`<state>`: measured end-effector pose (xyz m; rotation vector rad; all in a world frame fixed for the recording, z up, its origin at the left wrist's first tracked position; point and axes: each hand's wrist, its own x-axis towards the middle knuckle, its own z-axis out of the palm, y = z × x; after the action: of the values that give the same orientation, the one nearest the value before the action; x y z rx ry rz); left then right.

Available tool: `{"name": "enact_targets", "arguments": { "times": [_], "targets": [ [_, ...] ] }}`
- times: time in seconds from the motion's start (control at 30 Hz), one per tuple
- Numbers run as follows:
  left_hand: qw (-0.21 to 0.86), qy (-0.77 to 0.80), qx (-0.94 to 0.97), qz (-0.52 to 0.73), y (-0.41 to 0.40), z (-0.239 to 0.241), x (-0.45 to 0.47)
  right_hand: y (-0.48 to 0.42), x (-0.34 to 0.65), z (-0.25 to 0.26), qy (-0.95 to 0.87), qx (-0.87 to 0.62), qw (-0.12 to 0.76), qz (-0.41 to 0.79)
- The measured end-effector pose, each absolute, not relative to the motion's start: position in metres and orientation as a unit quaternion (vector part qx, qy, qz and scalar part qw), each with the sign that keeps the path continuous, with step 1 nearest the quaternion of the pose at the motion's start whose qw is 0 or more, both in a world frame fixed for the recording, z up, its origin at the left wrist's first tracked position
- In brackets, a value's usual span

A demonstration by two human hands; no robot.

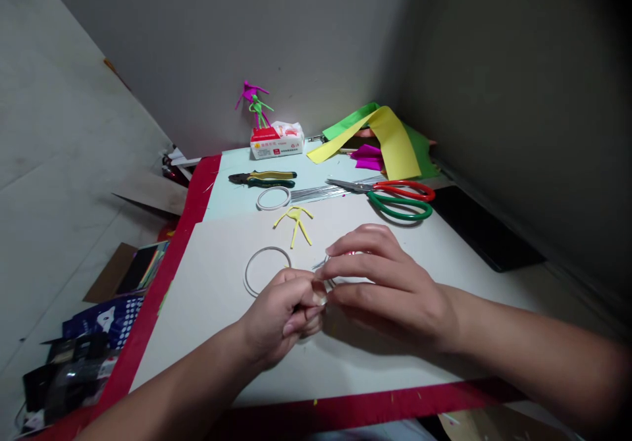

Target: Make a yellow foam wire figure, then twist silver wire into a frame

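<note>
Thin silver-grey wire (320, 264) shows only in short lengths at the fingertips, over the near middle of the white tabletop (197, 336); the rest is hidden by the hands, and its full shape is hard to make out. A small pink-and-white patch (351, 253) peeks out behind the right fingers, too covered to identify.

The left hand (291, 309) is curled into a loose fist, thumb pressed against the bent index finger; what lies inside it is hidden. The right hand (388, 280) comes in from the right, back upward, its fingers arched with gaps between them and their tips meeting the left thumb and index finger. Whether those tips pinch the wire I cannot tell. Both forearms are cut off by the frame.

The left hand covers part of a grey wire ring (245, 274). Beyond lies a flat yellow stick-limbed figure (295, 216), with red-and-green-handled scissors (368, 188) farther right, lying across a bundle of straight silvery wires (316, 194).
</note>
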<state>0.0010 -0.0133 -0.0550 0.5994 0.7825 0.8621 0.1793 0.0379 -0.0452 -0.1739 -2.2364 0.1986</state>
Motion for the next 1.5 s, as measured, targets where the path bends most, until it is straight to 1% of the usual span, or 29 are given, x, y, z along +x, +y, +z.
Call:
{"name": "enact_targets", "arguments": {
  "times": [0.2,0.37,0.7,1.0,1.1,1.3,1.4,1.5],
  "targets": [
    [0.801,0.358,0.276,0.394,-0.0135,-0.0561,0.0027,0.0373,0.1779,-0.0429,-0.906,-0.065,0.414,0.051],
    [0.804,0.362,0.27,0.387,-0.0155,-0.0545,0.0034,0.0384,0.1806,-0.042,-0.911,-0.073,0.401,0.069],
    [0.811,0.355,0.269,0.38,-0.0159,-0.057,0.0009,0.0384,0.1789,-0.0417,-0.904,-0.057,0.417,0.067],
    [0.839,0.3,0.249,0.38,-0.0133,-0.0586,0.0023,0.0384,0.1767,-0.0446,-0.897,-0.08,0.431,0.061],
    [0.84,0.294,0.247,0.383,-0.0122,-0.0565,0.002,0.0381,0.1782,-0.0415,-0.877,-0.128,0.449,0.114],
    [0.822,0.333,0.24,0.395,-0.0089,-0.0538,0.0018,0.0364,0.1784,-0.0356,-0.808,-0.254,0.454,0.278],
    [0.804,0.367,0.253,0.394,-0.0084,-0.0553,0.0018,0.0362,0.1772,-0.0375,-0.776,-0.279,0.442,0.354],
    [0.792,0.383,0.268,0.393,-0.0083,-0.0589,0.0023,0.0368,0.177,-0.0395,-0.754,-0.289,0.432,0.401]
  ]
}}
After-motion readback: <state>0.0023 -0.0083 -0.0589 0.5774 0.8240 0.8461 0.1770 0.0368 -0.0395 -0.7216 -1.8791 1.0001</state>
